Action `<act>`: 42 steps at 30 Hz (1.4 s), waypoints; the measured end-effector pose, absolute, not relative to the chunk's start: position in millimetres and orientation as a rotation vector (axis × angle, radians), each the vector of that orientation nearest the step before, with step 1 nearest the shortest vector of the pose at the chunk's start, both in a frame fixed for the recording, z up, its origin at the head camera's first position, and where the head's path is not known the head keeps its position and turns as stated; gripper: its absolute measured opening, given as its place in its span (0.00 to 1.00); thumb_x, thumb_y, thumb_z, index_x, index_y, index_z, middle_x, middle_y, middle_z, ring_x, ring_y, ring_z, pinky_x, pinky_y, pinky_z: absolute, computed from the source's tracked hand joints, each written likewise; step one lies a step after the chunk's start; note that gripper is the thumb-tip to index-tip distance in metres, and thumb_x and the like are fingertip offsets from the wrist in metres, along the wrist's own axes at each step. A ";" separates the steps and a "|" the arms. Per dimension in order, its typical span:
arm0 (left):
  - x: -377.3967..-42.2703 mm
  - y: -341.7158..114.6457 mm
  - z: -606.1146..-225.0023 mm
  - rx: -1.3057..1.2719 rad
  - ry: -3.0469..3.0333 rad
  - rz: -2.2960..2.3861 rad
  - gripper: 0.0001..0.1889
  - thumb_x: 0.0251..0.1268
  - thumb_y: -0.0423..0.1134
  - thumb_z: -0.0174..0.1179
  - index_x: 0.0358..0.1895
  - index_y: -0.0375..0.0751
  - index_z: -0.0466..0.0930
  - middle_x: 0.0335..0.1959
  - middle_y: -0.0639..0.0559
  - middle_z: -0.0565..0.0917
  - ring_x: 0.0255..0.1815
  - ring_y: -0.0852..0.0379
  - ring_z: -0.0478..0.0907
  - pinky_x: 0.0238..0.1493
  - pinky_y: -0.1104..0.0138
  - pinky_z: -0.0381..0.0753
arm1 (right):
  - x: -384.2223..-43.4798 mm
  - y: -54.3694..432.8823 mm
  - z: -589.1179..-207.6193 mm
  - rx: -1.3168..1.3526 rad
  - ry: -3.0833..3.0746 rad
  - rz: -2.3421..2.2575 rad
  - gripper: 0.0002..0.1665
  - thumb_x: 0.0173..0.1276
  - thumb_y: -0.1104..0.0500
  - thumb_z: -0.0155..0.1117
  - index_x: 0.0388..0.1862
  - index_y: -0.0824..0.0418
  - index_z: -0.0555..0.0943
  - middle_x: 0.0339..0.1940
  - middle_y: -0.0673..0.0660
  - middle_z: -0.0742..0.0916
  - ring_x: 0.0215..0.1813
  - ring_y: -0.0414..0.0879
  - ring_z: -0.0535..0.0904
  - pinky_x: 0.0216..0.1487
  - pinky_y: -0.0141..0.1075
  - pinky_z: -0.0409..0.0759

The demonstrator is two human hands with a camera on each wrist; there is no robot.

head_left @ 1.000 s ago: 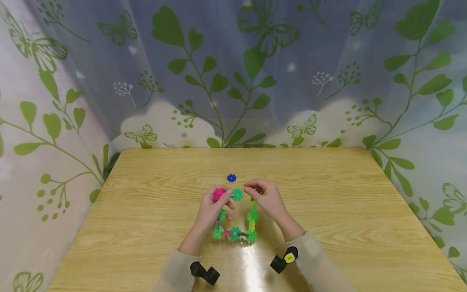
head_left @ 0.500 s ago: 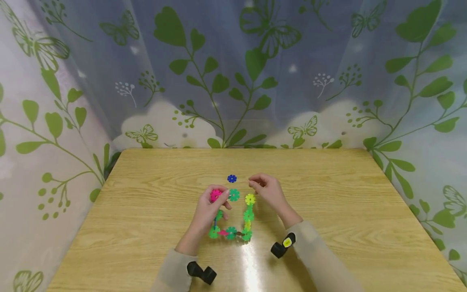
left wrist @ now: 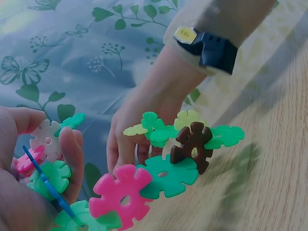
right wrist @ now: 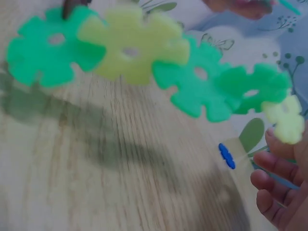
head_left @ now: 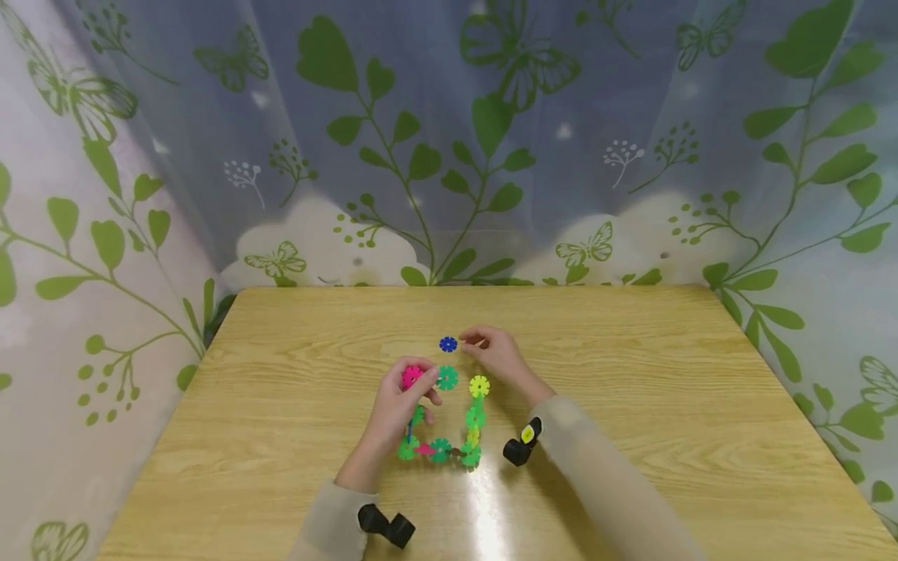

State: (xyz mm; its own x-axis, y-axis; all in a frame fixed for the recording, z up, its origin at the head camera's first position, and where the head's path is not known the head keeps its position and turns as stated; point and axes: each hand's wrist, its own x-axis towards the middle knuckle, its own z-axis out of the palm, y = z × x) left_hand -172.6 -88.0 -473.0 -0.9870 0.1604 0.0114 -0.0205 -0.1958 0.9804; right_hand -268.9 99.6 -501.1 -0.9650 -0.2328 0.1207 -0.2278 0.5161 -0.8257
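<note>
My left hand grips one end of a chain of flower-shaped plastic snowflake discs. A pink disc and a teal disc show by its fingers; the left wrist view adds a white disc there. From the hand the chain bends round in a U, past a brown disc, to a yellow disc at its other end. A loose blue snowflake disc lies behind the chain. Just right of it hovers my right hand, fingers loosely bent and holding nothing.
The wooden table extends around the hands, with a patterned curtain along its back and sides. Black wrist cameras sit on both sleeves. The chain hangs above the tabletop, casting shadows.
My right hand has left the yellow end of the chain and moved back and left to the blue disc. The left hand and chain have shifted slightly left.
</note>
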 end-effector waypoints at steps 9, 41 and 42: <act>-170.9 -94.1 -473.5 0.133 1.914 2.343 0.16 0.64 0.44 0.60 0.46 0.36 0.72 0.27 0.39 0.76 0.23 0.55 0.77 0.13 0.69 0.75 | -283.5 80.9 -500.2 -0.406 2.739 -1.320 0.13 0.64 0.62 0.64 0.48 0.63 0.80 0.42 0.56 0.84 0.43 0.49 0.77 0.40 0.38 0.81; -171.5 -91.1 -470.6 0.177 1.946 2.343 0.16 0.64 0.44 0.60 0.45 0.36 0.72 0.25 0.45 0.76 0.24 0.55 0.77 0.13 0.67 0.77 | -279.9 92.6 -496.7 -0.379 2.879 -1.090 0.11 0.65 0.58 0.62 0.45 0.60 0.78 0.35 0.55 0.83 0.34 0.46 0.77 0.31 0.37 0.78; -171.6 -90.8 -470.6 0.172 1.947 2.343 0.16 0.64 0.45 0.60 0.45 0.36 0.72 0.25 0.45 0.76 0.24 0.55 0.77 0.13 0.67 0.77 | -278.0 96.8 -495.2 -0.361 2.872 -1.163 0.11 0.65 0.58 0.62 0.45 0.59 0.78 0.34 0.55 0.82 0.32 0.46 0.76 0.29 0.36 0.77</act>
